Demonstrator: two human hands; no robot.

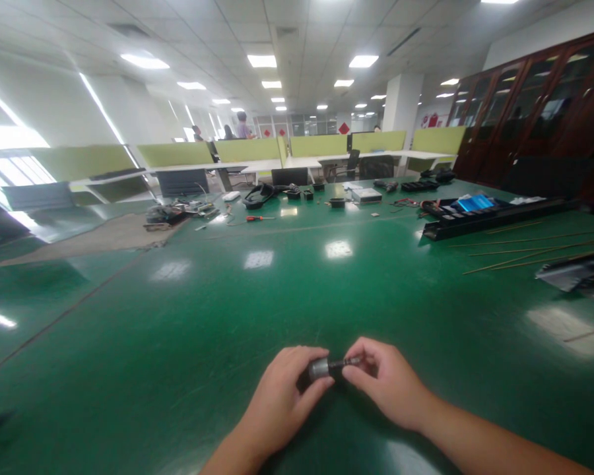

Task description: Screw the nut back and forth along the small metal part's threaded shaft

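My left hand (290, 389) grips a short silver cylinder (319, 368) between thumb and fingers, low in the middle of the head view. From the cylinder's right end runs a thin dark rod (337, 363). The rod's far end is pinched between the thumb and fingertips of my right hand (389, 379). Cylinder and rod lie in one line, held roughly level just over the green table (257, 303). Whether they are one piece or two joined parts, I cannot tell. My fingers hide both outer ends.
A red screwdriver (255, 218) lies farther back, near a pile of parts (178, 211) at left. Black boxes and a white box (366, 196) stand along the far side. At right are a long black tray (495, 218), thin rods (525, 254) and dark metal parts (574, 272).
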